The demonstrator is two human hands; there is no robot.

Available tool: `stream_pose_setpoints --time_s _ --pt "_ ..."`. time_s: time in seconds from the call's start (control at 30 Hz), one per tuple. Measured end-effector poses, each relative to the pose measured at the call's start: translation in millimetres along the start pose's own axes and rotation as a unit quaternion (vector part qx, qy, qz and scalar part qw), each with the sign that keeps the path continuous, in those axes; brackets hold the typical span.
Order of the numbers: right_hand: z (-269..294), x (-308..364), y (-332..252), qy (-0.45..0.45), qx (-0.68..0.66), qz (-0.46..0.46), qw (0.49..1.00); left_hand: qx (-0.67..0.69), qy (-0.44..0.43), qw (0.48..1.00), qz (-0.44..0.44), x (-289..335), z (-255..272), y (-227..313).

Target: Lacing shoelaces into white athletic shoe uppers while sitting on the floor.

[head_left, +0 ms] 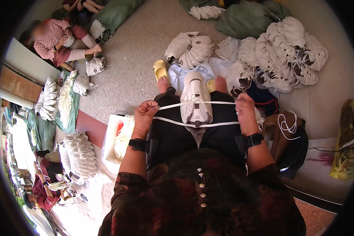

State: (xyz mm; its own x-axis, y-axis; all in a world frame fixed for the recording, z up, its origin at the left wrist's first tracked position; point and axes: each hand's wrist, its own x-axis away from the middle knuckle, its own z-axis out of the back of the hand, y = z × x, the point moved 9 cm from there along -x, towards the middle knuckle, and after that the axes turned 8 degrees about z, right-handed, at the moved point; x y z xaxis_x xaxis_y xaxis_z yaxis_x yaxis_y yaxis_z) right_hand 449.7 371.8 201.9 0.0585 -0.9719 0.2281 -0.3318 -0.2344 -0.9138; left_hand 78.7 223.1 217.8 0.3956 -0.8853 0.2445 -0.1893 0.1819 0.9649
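A white sneaker (196, 92) rests between my knees, its toe pointing away from me. White shoelace (220, 102) runs through the shoe and stretches out to both sides, in two nearly level strands. My left hand (145, 114) is closed with thumb and fingers pinching the lace on the left. On the opposite side, my right hand (245, 112) grips the lace with curled fingers. Both hands are level with the shoe's opening and apart from its body. The exact lace ends inside my fists are hidden.
A large heap of white shoes (279, 51) lies at the right, with more shoes (190, 50) ahead. Green sacks (247, 19) sit behind. Left of my knee stands a white box (111, 137) with laces. Co-workers (53, 43) sit at the left among shoe stacks (78, 155).
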Motion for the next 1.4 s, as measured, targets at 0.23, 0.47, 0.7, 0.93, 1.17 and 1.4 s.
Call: stream_pose_setpoints --time_s 0.23,0.47,0.7,0.93,1.17,1.4 --pt "-94 34 -36 -0.162 0.5 0.33 0.784 -0.456 -0.007 0.854 -0.251 29 -78 56" --pt "-149 51 -3 -0.223 0.58 0.385 0.682 -0.522 0.002 0.823 -0.225 7 -134 34" --pt "-146 43 -11 -0.235 0.48 0.376 0.757 -0.504 0.028 0.845 -0.175 -7 -123 23" --pt "-159 32 -5 -0.278 0.487 0.339 0.755 -0.492 0.044 0.841 -0.222 -1 -125 30" --pt "-180 44 3 -0.297 0.634 0.353 0.621 -0.468 0.024 0.848 -0.247 5 -125 41" --pt "-188 24 13 -0.327 0.669 0.258 0.616 -0.492 -0.013 0.843 -0.218 0 -128 38"
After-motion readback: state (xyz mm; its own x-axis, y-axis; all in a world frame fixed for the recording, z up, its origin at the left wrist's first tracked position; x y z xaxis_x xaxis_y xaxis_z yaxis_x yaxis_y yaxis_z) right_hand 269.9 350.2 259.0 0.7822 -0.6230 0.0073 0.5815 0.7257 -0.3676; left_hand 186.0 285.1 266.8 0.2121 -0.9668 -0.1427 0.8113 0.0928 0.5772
